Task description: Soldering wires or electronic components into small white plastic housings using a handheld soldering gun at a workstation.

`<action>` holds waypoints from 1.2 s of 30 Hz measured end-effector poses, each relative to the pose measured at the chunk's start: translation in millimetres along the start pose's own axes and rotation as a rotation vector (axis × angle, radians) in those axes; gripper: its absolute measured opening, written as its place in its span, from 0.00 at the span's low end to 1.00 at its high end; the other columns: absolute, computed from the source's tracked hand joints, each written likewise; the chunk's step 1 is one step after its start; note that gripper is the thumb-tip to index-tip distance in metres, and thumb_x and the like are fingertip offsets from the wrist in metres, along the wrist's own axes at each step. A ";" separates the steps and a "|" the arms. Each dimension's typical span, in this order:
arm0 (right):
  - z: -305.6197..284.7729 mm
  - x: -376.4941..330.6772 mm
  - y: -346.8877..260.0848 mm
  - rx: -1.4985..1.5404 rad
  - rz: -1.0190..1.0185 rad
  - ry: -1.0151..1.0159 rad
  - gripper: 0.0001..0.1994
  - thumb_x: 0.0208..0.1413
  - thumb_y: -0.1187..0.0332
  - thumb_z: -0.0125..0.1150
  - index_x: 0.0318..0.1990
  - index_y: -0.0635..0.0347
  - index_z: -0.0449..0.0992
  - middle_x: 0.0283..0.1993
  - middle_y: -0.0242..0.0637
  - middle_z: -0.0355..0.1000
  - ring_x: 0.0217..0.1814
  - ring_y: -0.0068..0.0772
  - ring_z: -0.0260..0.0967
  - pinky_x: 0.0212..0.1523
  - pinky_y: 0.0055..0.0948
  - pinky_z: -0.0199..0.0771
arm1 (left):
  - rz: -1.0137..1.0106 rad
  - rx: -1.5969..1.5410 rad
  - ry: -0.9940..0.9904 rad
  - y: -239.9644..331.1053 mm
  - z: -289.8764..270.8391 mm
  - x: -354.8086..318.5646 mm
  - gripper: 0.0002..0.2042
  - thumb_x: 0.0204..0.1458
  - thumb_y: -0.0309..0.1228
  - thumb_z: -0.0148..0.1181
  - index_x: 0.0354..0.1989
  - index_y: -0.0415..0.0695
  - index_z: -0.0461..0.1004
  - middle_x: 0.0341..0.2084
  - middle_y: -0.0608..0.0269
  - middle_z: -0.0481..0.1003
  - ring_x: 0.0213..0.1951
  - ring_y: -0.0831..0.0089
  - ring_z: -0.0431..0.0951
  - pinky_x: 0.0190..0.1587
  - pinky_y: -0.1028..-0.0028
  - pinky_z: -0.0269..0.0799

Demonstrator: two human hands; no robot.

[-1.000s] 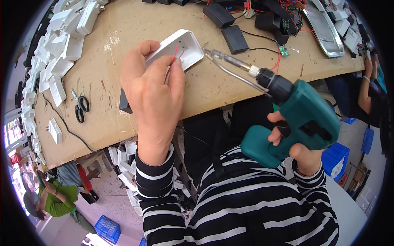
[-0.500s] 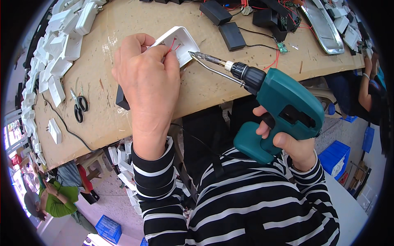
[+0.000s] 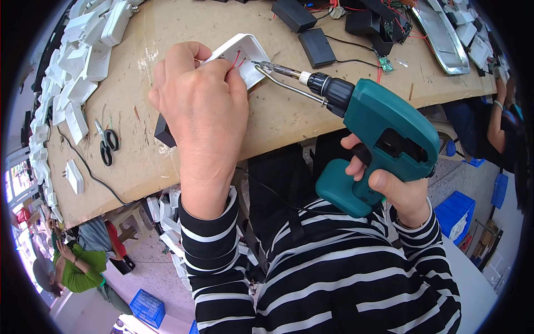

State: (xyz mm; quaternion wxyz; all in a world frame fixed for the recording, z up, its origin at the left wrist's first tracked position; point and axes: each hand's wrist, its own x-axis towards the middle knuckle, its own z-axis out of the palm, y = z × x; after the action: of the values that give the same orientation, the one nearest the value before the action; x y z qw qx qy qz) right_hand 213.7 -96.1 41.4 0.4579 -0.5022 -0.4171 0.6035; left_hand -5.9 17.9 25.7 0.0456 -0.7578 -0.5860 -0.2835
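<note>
My right hand (image 3: 389,181) is wrapped round the handle of a green soldering gun (image 3: 392,125), with a finger on its black trigger. Its metal tip and the bent feed tube (image 3: 297,94) reach into the open side of a white plastic housing (image 3: 243,43). Over that housing, my left hand (image 3: 203,106) is closed, thumb and fingertips pinching a thin red wire (image 3: 236,59). A second short red wire shows inside the shell. Part of a black box (image 3: 163,132) sticks out from under my left hand; the rest is hidden.
Scissors (image 3: 108,143) and a white plug housing (image 3: 74,177) lie at the left, beside piled white housings (image 3: 83,61). Black boxes (image 3: 317,48) with cables, a green circuit board (image 3: 384,63) and a metal tray (image 3: 445,44) sit at the far right. Other people are at both sides.
The soldering gun has shifted slightly left and up, its tip now further inside the white housing. My left hand has barely moved and keeps its pinch.
</note>
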 end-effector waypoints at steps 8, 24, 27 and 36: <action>-3.2 -12.7 -6.9 0.053 -0.019 0.066 0.40 0.43 0.61 0.72 0.60 0.71 0.58 0.49 0.53 0.69 0.36 0.30 0.73 0.35 0.25 0.75 | 0.025 -0.294 -0.013 -7.4 -18.3 -10.8 0.05 0.41 0.24 0.62 0.29 0.39 0.78 0.38 0.56 0.72 0.41 0.60 0.70 0.43 0.66 0.62; 59.6 41.9 -25.0 -0.522 -0.597 0.013 0.22 0.47 0.84 0.58 0.53 0.68 0.67 0.46 0.40 0.71 0.38 0.23 0.71 0.37 0.21 0.73 | 0.063 -1.144 -0.190 -19.7 -43.5 -42.8 0.04 0.45 0.18 0.62 0.30 0.36 0.76 0.28 0.60 0.71 0.30 0.74 0.70 0.31 0.78 0.64; 64.7 41.6 -25.5 -0.568 -0.622 0.036 0.20 0.47 0.83 0.59 0.51 0.68 0.68 0.44 0.40 0.72 0.37 0.22 0.71 0.36 0.21 0.72 | 0.091 -1.131 -0.188 -20.0 -44.5 -41.7 0.04 0.45 0.19 0.63 0.30 0.37 0.76 0.27 0.60 0.72 0.29 0.74 0.70 0.30 0.78 0.63; 71.5 42.6 -24.8 -0.682 -0.683 0.111 0.15 0.45 0.82 0.60 0.44 0.67 0.72 0.39 0.37 0.73 0.33 0.21 0.70 0.33 0.20 0.70 | 0.168 -1.126 -0.147 -20.9 -39.2 -39.3 0.04 0.43 0.20 0.64 0.29 0.39 0.76 0.24 0.63 0.72 0.27 0.73 0.69 0.30 0.75 0.62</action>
State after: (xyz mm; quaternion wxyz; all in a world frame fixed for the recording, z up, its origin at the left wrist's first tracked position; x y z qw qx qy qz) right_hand 143.1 -52.1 66.4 0.4607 -0.4893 -0.7072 0.2197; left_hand -45.7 -25.2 33.9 -0.3835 -0.7270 -0.2838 -0.4938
